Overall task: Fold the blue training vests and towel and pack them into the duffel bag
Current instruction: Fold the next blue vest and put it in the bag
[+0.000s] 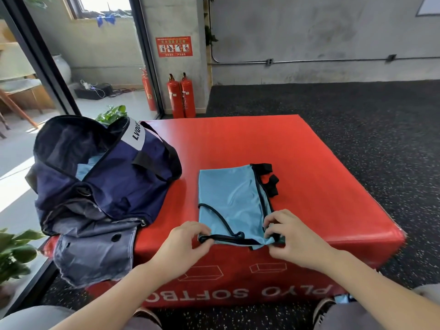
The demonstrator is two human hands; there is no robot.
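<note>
**Q:** What are the fingers doing?

**A:** I see both hands at the near edge of a light blue training vest [232,201]. The left hand [184,242] has its fingers curled, pinching the black-trimmed hem at the vest's near left corner. The right hand [294,234] has its fingers bent down, pinching the near right corner. Both grips sit right at the front lip of the box.

**Q:** And the vest itself?

**A:** I see it lying flat, folded into a rough rectangle, on top of a red padded plyo box [321,167]. Black piping curves across its lower half, and black straps [267,178] stick out at its far right corner. It lies near the front of the box, right of the bag and apart from it.

**Q:** Where is the bag?

**A:** I see a navy duffel bag [128,177] on the box's left side, overhanging the left edge. Its top gapes open, and a patch of light blue fabric [87,166] shows inside. A white label panel with black letters crosses its far end. Grey cloth [95,248] hangs from under the bag down the box's front left corner; I cannot tell whether it is a towel.

**Q:** Anything around it?

**A:** Red fire extinguishers [181,96] stand against the far wall, and green plant leaves [14,251] sit at the left.
</note>
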